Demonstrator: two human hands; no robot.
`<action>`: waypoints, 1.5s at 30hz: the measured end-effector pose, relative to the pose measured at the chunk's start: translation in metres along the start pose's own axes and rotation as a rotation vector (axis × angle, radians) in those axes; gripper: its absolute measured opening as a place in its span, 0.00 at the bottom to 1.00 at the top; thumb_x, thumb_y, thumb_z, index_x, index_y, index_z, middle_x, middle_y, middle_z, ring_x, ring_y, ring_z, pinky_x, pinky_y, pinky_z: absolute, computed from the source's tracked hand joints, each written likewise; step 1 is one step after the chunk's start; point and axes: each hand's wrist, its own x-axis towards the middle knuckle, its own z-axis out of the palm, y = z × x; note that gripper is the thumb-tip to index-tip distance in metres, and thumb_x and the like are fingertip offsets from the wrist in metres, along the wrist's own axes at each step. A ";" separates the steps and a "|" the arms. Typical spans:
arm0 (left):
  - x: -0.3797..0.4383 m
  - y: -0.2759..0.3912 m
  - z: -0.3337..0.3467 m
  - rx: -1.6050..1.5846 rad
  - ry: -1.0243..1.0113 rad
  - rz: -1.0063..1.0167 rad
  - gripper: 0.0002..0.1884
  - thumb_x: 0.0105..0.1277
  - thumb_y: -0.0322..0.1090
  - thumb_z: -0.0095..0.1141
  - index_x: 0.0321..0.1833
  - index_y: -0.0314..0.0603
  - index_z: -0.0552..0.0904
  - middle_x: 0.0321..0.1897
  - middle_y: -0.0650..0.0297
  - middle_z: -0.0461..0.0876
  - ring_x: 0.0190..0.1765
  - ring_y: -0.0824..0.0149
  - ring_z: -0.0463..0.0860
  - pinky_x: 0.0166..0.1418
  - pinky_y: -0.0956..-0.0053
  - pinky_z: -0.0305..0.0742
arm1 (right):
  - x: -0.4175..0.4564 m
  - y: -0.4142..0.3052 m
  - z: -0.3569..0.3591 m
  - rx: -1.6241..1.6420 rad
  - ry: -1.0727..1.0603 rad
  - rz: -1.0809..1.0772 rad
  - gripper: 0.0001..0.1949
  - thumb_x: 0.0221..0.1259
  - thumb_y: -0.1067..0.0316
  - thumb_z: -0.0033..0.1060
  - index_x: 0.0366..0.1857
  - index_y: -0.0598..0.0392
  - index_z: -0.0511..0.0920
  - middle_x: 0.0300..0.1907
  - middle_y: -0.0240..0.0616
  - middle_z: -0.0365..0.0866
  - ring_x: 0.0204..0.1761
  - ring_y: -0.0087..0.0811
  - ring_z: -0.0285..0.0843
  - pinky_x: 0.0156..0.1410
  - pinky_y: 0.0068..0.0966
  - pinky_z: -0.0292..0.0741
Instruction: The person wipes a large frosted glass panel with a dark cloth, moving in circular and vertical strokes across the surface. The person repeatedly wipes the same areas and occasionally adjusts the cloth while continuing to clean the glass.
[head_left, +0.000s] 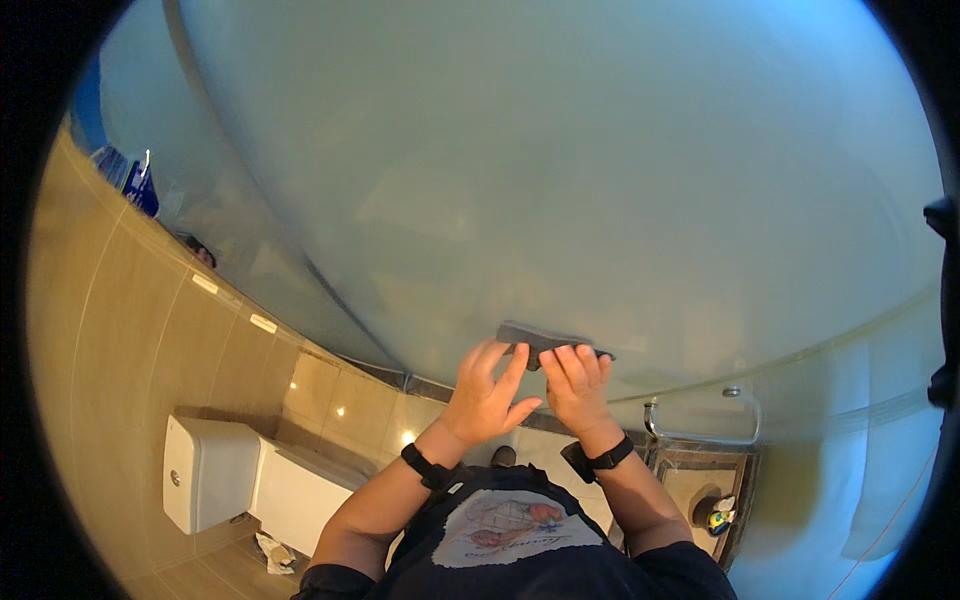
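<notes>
A folded dark grey cloth (544, 337) lies against a large frosted glass panel (570, 187), right before me. My left hand (487, 386) touches the cloth's left part with its fingers, the thumb spread away to the right. At the cloth's right part, the fingers of my right hand (577, 382) lie over its lower edge and press it to the glass. Both wrists wear black bands. Whether the left fingers grip the cloth or only rest on it is hard to tell.
A white toilet (217, 472) stands at the lower left beside a tiled wall (112, 322). A metal handle (697, 435) sticks out at the right, above a floor area with bottles (720, 517). Blue packaging (140, 187) shows at the upper left.
</notes>
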 end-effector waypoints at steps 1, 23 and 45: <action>0.011 0.005 -0.002 -0.007 0.032 0.034 0.42 0.57 0.43 0.70 0.73 0.36 0.67 0.63 0.46 0.68 0.59 0.41 0.73 0.63 0.47 0.70 | 0.006 0.004 -0.009 0.003 0.034 0.027 0.26 0.55 0.75 0.63 0.62 0.43 0.79 0.66 0.33 0.71 0.69 0.43 0.64 0.70 0.45 0.56; -0.031 0.014 0.065 0.135 -0.236 0.037 0.34 0.59 0.46 0.69 0.68 0.42 0.75 0.63 0.51 0.66 0.65 0.45 0.68 0.67 0.49 0.65 | -0.090 0.017 0.006 0.031 -0.116 0.195 0.24 0.56 0.71 0.65 0.60 0.42 0.77 0.66 0.33 0.66 0.71 0.42 0.59 0.75 0.50 0.54; 0.105 0.104 0.079 0.184 0.124 0.337 0.28 0.67 0.54 0.59 0.65 0.48 0.80 0.61 0.58 0.70 0.62 0.54 0.66 0.61 0.58 0.62 | -0.010 0.099 -0.099 -0.063 0.343 0.293 0.30 0.63 0.74 0.59 0.72 0.46 0.69 0.76 0.41 0.62 0.83 0.49 0.44 0.79 0.49 0.50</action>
